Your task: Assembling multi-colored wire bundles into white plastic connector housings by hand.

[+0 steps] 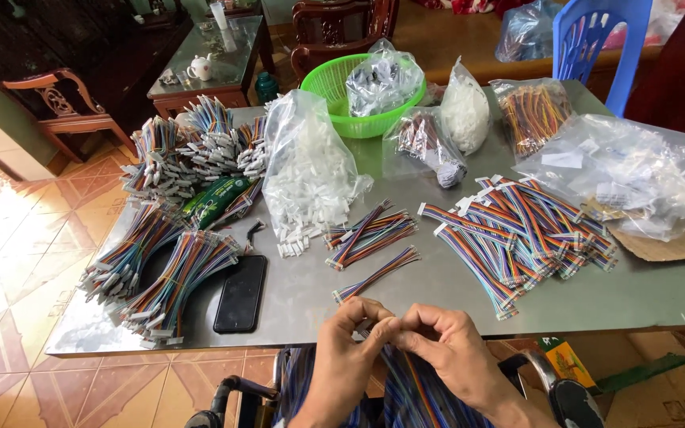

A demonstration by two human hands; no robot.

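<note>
pinching 1 thin rainbow-striped ribbon cable (386, 333) between left hand (348, 349) and right hand (449, 345) fingertips.

Metal desk (438, 293) w/ black phone (240, 292) lying flat near front-left. Left side: piles of finished rainbow cable bundles (164, 269), more stacked behind (192, 147), green packet (214, 200) btwn them. Centre: clear bag of white connectors (307, 170), green basket (342, 99) holding another bag. Right: spread of rainbow ribbon cables (517, 230), big clear bags (636, 170), cardboard piece (663, 246). Blue plastic chair (596, 40) behind desk; glass side table w/ teapot (200, 67) far left.
</note>
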